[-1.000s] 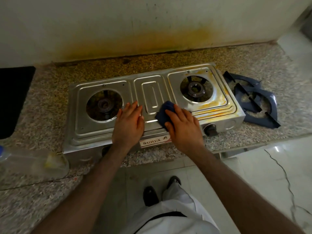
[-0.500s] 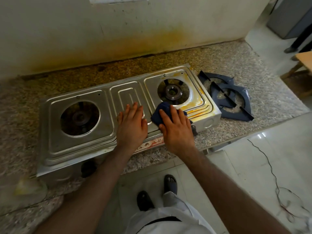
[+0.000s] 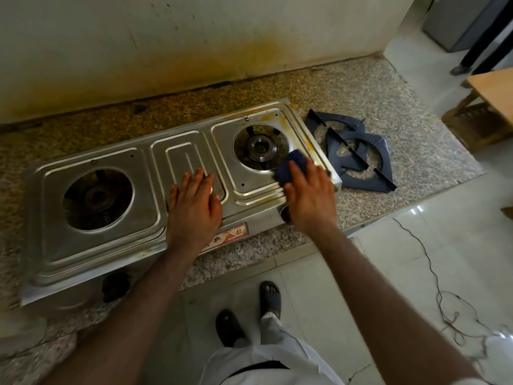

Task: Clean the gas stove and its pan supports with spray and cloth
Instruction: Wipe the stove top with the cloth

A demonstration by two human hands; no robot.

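Cloth (image 3: 291, 169) under right hand (image 3: 309, 198) fingers, on stove (image 3: 91, 245) rt edge.

Pan supports (image 3: 352, 151) lie right of stove (image 3: 91, 240) — on counter (image 3: 416, 151).

Both hands (image 3: 194, 207) (image 3: 309, 198) flat, palms down

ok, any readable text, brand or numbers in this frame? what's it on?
Nothing fully legible.
Front label on the stove: red and white with printed marks, partly hidden by the left hand, too blurred and skewed to read.
Pan supports, blue cloth under the right hand, countertop: no text visible.
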